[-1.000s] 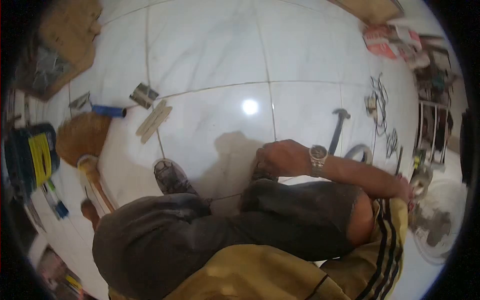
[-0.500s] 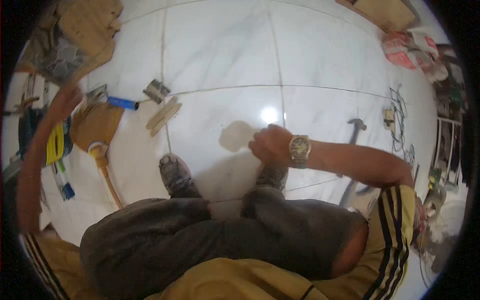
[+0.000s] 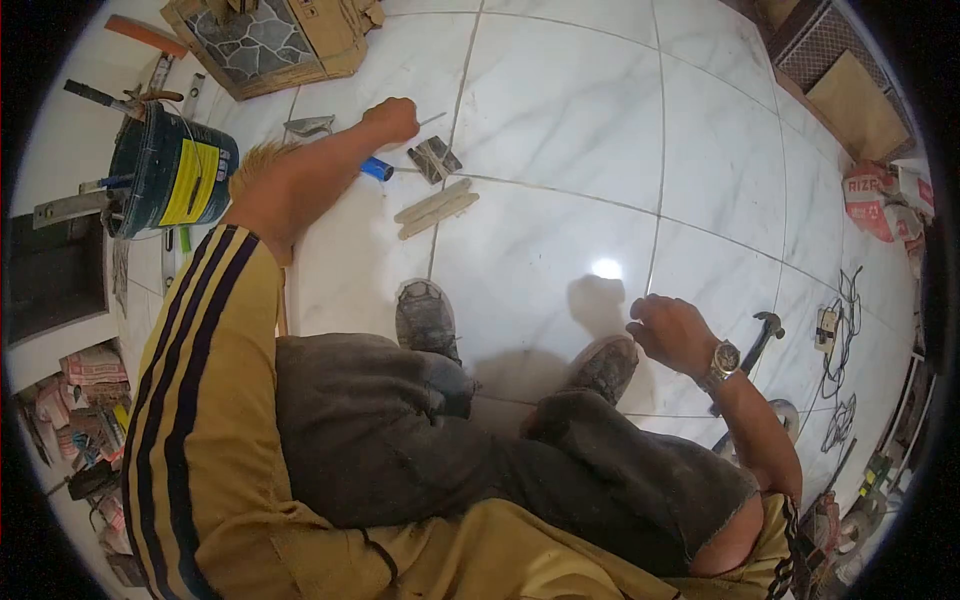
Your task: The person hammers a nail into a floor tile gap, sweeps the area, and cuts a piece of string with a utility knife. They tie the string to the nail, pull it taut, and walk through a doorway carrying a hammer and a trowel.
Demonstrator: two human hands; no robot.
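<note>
We see the left hand (image 3: 392, 118) stretched to the upper middle of the frame, fingers closed around a thin white stick (image 3: 432, 120), just above the blue tube (image 3: 375, 168) and wooden strips (image 3: 436, 207). The right hand (image 3: 672, 332) hovers right of centre above the white tile floor (image 3: 560, 120), fingers loosely curled, near the hammer (image 3: 758, 337).

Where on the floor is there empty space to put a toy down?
The white tiles between the wooden strips and the hammer are bare. It is crowded around the bucket, near the left hand, and by the cables past the right hand.

"RIZ" on red bag (image 3: 868, 205)
</note>
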